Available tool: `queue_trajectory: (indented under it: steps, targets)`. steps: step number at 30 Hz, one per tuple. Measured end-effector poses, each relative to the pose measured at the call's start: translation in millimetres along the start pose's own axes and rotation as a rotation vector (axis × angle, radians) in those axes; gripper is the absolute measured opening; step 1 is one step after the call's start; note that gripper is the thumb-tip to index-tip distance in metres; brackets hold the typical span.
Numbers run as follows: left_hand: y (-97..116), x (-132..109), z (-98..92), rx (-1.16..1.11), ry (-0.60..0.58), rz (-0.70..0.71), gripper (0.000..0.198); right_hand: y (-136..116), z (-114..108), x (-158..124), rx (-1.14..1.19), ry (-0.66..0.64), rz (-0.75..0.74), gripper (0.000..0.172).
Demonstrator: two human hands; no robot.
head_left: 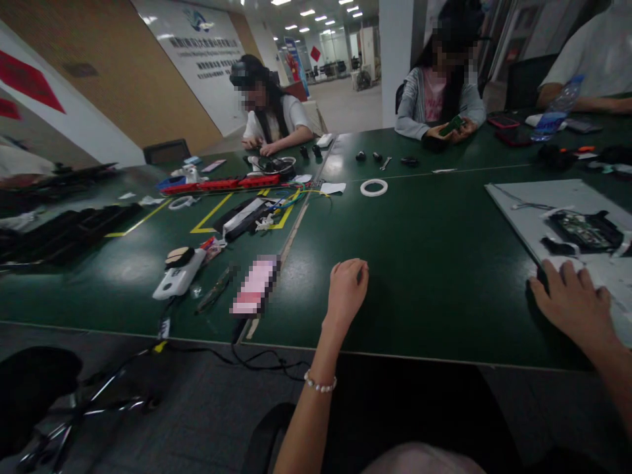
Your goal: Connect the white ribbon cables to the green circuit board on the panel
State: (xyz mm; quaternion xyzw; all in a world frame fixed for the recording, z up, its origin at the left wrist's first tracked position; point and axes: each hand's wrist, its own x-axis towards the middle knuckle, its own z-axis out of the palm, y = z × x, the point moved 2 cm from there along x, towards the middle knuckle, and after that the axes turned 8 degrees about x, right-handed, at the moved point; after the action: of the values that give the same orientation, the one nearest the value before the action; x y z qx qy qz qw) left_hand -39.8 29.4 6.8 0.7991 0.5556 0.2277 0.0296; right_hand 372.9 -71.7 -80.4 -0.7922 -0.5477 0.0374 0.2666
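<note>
My left hand (348, 286) rests on the green table (419, 283), a beaded bracelet on its wrist. Its fingers are curled into a loose fist, and nothing shows in it. Spread over the near left edge of a grey-white board (523, 197) is my right hand (575, 303), its fingers apart and touching the surface. Just beyond those fingertips lies a black device with an exposed circuit board (587, 230). A cable (530, 205) runs over the board behind it. To the left of my left hand lies a phone (255, 286), its screen lit and blurred.
A roll of white tape (374, 188), a wrench (386, 163) and small black parts lie farther back. On the left are a white power bank (180, 273), glasses (216, 289), red strips (222, 185) and wires. A bottle (557, 108) leans back right. Several people sit around.
</note>
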Motion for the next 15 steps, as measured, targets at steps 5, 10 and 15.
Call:
queue_trajectory:
  steps: [5, 10, 15]
  targets:
    - [35, 1, 2.6, -0.021, -0.115, 0.114, 0.024, -7, 7, -18, -0.349, -0.042, -0.140, 0.062]
    - [63, -4, 12.0, -0.061, -0.173, 0.193, 0.024, -38, 17, -39, -0.321, -0.082, -0.169, 0.062]
    - [76, -15, 29.1, -0.096, -0.225, 0.212, 0.025, -46, 8, -33, -0.112, -0.146, -0.150, 0.058]
